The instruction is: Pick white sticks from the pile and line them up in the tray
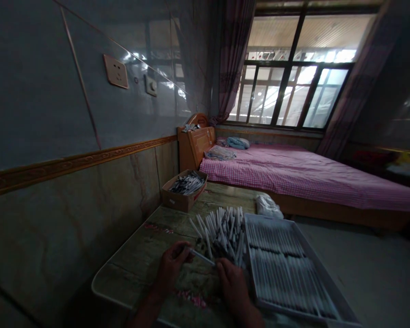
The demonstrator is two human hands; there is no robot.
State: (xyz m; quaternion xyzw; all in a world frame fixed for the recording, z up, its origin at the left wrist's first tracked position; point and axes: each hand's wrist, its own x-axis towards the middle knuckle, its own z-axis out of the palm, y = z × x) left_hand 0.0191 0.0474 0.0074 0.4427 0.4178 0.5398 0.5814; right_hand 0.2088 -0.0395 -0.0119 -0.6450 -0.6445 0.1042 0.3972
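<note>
My left hand (172, 266) is shut on a thin white tube (201, 256), which points toward my right hand (234, 287). My right hand rests at the near edge of a loose pile of white tubes (225, 232), close to the tube's far end. Its fingers hide what lies under them, and some dark pieces show just beyond them. Both hands are over a stone-patterned table (136, 259). To the right lies a white tray (287, 269) holding tightly packed rows of white tubes.
A cardboard box (184, 191) of dark-and-white tubes stands at the table's far end. A white plastic bag (269, 207) lies at the far edge. A tiled wall with a socket (115, 71) runs along the left. A bed (294, 175) with a pink checked sheet lies beyond, below a window (294, 68).
</note>
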